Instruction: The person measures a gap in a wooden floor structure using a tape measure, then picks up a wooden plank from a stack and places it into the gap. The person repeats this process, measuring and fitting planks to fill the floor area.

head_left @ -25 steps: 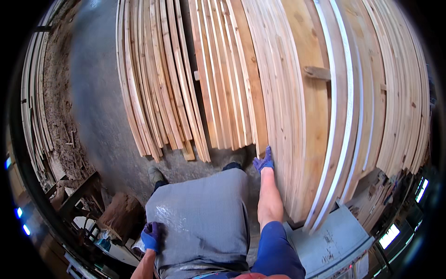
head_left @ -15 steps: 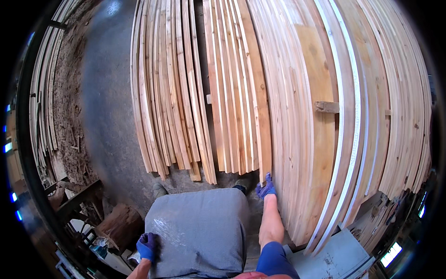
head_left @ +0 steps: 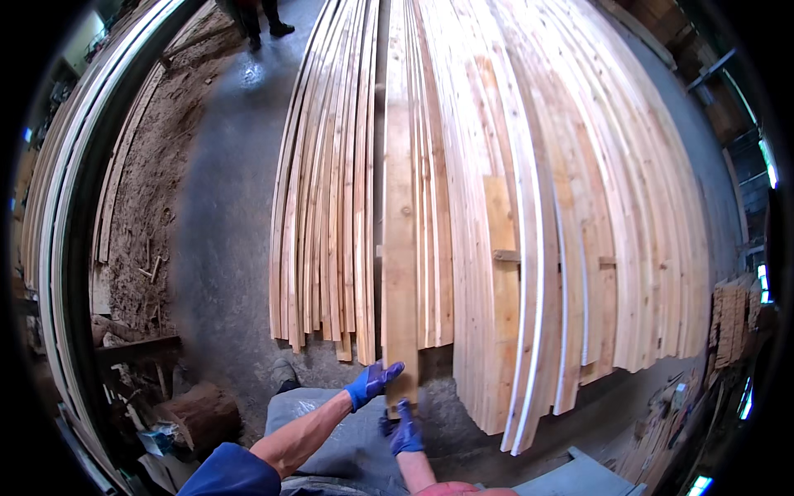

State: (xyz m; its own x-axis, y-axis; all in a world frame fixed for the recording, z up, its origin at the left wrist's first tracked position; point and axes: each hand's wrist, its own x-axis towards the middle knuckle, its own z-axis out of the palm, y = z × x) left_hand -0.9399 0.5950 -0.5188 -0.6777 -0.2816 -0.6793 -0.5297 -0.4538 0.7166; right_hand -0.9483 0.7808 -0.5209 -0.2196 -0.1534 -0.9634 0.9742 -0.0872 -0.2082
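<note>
A long, flat wooden board (head_left: 399,207) lies lengthwise in front of me, on top of narrower strips, with its near end toward my body. My left hand (head_left: 374,386), in a blue and purple glove, grips the board's left edge close to that end. At the end itself my right hand (head_left: 404,431), gloved the same way, has its fingers wrapped around the wood. Part of the fingers under the board is hidden. Beneath my hands is a grey cloth-covered surface (head_left: 331,426).
Long wooden strips (head_left: 327,231) lie left of the board, and a broad stack of planks (head_left: 475,331) lies to the right. A dark metal rail (head_left: 78,207) runs along the left, beside a log (head_left: 197,416). Another person's legs (head_left: 263,18) stand at the far left.
My left hand has come from the grey cloth onto the board. My right hand has moved left with the board, which now lies over the strips. The view has shifted too.
</note>
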